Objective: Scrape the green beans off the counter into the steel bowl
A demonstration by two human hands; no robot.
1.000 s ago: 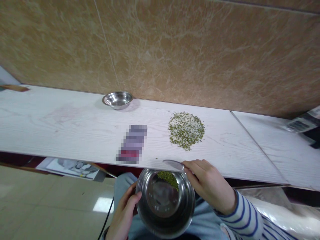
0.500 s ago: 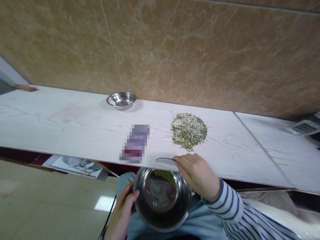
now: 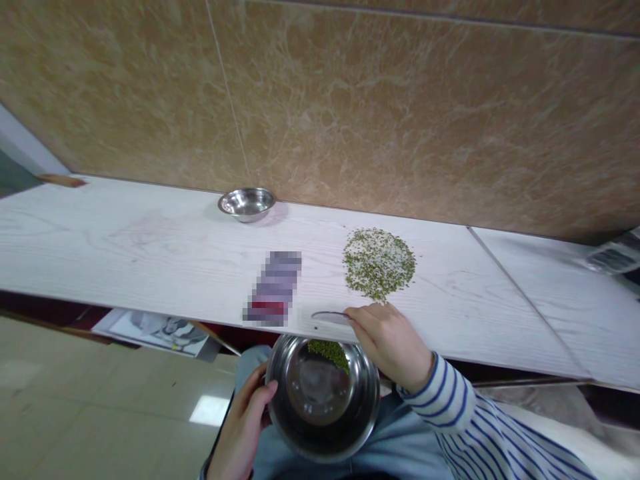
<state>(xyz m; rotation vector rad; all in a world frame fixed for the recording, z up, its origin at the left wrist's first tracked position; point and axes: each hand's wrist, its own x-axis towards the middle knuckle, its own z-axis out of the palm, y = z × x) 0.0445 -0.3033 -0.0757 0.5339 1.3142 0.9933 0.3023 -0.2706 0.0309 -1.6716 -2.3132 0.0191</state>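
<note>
My left hand [image 3: 245, 410] is closed on the left rim of a steel bowl [image 3: 325, 443], thumb over the edge. The bowl sits tilted above my lap, against the table's front edge. A heap of small green beans [image 3: 330, 353] lies along its far inner side. My right hand [image 3: 387, 340] rests at the table edge, fingers pinching a thin, curved-edged tool [image 3: 330, 315]; whether it is a spoon or a clear scraper cannot be told. Just beyond that hand, loose green beans [image 3: 377, 263] are spread in a round patch on the white table.
A small steel dish [image 3: 247, 205] stands by the tiled wall [image 3: 350, 100]. Left of the beans lies a pixelated rectangular item [image 3: 274, 288]. A dark speck [image 3: 315, 327] is near the front edge of the table [image 3: 150, 267]. Plastic-wrapped goods [image 3: 617, 253] sit at far right.
My right hand has shifted very slightly left and away from me, still holding the tool. A dark speck now shows on the table beside the tool. The bowl and my left hand barely differ.
</note>
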